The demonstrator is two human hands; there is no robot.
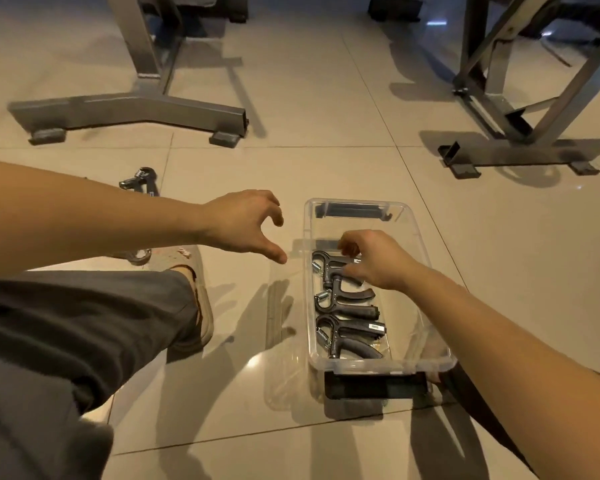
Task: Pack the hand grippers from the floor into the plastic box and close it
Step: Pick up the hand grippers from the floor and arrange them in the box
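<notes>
Pinching hand gripper in box with right hand, left hand spread; dropped crooked, could block closing.

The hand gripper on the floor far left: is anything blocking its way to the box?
Nothing on the floor does. Only the person's own left hand hangs between that hand gripper and the plastic box, which is open.

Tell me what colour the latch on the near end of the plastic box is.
The latch is black, seen best in the head view.
</notes>
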